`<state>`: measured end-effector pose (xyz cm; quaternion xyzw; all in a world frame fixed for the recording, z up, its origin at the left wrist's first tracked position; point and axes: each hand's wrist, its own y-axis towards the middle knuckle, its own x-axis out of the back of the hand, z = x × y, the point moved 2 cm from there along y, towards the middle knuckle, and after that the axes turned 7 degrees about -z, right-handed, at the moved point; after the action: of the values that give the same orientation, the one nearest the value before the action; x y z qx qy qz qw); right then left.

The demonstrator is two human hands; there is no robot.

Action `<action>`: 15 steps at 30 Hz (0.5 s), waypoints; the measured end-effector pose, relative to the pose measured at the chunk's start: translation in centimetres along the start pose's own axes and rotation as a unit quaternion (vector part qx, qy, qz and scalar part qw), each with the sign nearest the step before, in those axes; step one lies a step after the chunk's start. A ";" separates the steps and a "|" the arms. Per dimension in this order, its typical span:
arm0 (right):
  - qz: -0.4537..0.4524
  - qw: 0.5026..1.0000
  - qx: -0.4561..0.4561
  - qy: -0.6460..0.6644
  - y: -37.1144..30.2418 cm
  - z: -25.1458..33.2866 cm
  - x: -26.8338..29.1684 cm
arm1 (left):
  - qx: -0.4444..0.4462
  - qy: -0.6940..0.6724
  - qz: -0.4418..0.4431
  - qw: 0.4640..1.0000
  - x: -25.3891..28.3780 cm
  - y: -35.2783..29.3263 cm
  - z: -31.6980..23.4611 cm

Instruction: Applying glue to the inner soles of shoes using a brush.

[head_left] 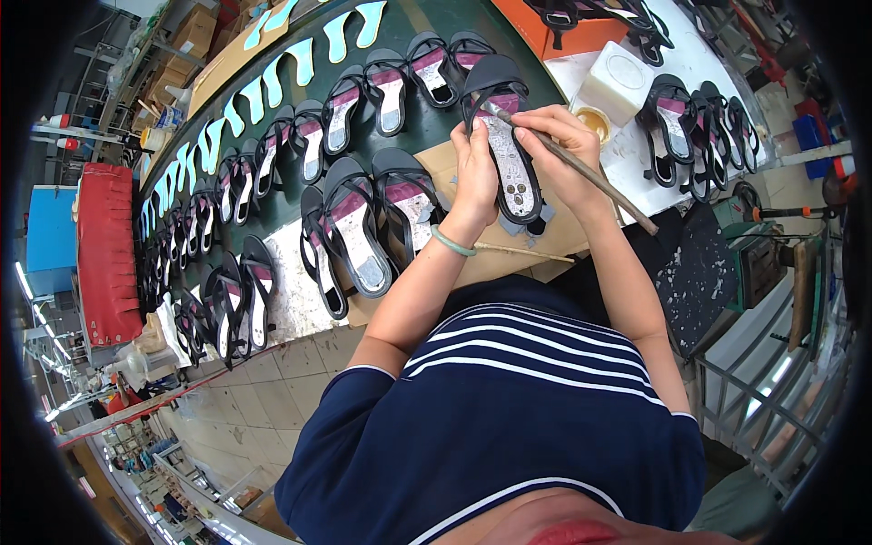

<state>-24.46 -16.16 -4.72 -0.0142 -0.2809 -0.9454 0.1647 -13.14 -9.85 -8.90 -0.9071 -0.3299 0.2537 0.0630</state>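
Nearby, a white container [619, 84] stands beyond the hands [474, 177] and held sandal [516, 173].

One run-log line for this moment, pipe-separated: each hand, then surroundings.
left hand: holds black sandal | right hand: holds brown stick, tip at the sandal | nearby: more black sandals, white container

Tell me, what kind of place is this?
Probably a shoe-making workshop: black sandals stand in rows on the table, pale curved pieces lie behind them, and the right hand holds a long-handled tool over another sandal.
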 end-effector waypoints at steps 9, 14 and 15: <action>0.064 0.997 -0.022 0.024 1.7 0.1 1.3 | -0.012 -0.009 0.031 0.999 0.2 -0.1 -0.2; 0.113 0.992 -0.038 0.037 2.6 0.5 2.2 | -0.010 0.008 0.046 0.999 0.4 -0.5 -0.5; 0.121 0.991 -0.039 0.032 2.8 0.5 2.4 | -0.008 0.012 0.054 0.998 0.4 -0.6 -0.5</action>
<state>-25.88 -18.78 -2.52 -0.0246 -0.2345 -0.9287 0.2861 -12.92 -9.08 -8.43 -0.9270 -0.2819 0.2431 0.0466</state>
